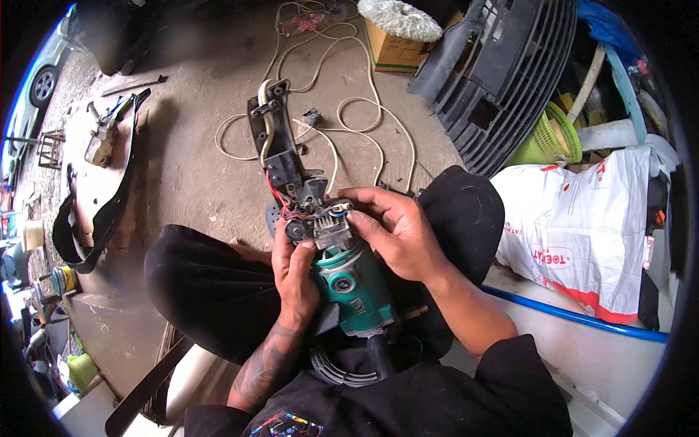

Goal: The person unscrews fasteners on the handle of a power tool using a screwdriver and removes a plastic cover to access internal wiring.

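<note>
An opened power tool, apparently a grinder or polisher, rests in my lap between my crossed legs. Its teal motor housing points toward me, while the black handle shell stretches away with a pale cord along it. Between them sits a grey finned electrical module with red and blue wires. My left hand is closed around the near left side of this module, thumb on its lower edge. My right hand pinches the module's right end by the blue wire, fingertips partly hidden.
The pale power cord loops over the concrete floor ahead. A black car grille, a cardboard box under a fluffy white pad, a green basket and a white bag stand rightward. A black curved strip lies left.
</note>
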`<state>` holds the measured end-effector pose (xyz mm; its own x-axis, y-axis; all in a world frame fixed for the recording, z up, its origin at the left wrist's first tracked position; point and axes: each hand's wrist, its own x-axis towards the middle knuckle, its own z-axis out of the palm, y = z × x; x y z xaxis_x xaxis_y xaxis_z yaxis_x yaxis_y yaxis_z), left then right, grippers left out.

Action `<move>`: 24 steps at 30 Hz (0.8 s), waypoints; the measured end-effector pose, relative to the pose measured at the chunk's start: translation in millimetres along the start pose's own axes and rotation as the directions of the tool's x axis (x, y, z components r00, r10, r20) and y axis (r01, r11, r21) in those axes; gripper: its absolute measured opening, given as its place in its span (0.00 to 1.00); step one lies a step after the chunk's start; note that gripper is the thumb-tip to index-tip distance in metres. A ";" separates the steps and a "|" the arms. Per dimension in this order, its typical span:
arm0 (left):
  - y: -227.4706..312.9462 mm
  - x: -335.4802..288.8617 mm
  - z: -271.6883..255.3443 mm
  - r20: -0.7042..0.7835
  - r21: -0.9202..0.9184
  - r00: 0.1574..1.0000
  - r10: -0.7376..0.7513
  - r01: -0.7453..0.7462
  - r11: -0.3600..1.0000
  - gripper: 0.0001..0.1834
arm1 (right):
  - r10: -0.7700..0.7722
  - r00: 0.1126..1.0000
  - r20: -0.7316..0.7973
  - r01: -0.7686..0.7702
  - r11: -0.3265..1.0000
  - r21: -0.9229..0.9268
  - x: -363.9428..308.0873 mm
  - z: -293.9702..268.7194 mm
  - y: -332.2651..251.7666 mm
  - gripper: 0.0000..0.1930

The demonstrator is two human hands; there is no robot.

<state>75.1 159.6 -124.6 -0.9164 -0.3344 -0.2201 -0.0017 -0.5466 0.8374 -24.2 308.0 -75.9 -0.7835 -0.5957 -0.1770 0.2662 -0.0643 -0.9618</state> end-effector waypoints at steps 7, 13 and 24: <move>7.2 -1.4 12.1 0.111 -0.160 0.994 -0.015 0.033 0.987 0.42 | -0.184 0.982 0.031 0.186 0.955 -0.231 -0.3 -8.3 -16.1 0.35; 10.7 2.1 19.4 0.133 -0.166 0.991 0.029 -0.006 0.986 0.46 | -0.126 0.983 0.131 0.175 0.853 -0.493 20.5 12.0 -39.4 0.32; -8.3 -2.9 29.4 0.037 0.107 0.995 0.088 -0.092 0.990 0.29 | -0.101 0.987 0.123 0.144 0.895 -0.422 15.3 4.0 -34.3 0.46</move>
<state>66.0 187.7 -116.2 -0.9273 -0.3523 -0.1265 0.0397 -0.4284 0.9027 -43.0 297.9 -44.8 -0.7311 -0.6803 -0.0519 -0.1114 0.1941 -0.9746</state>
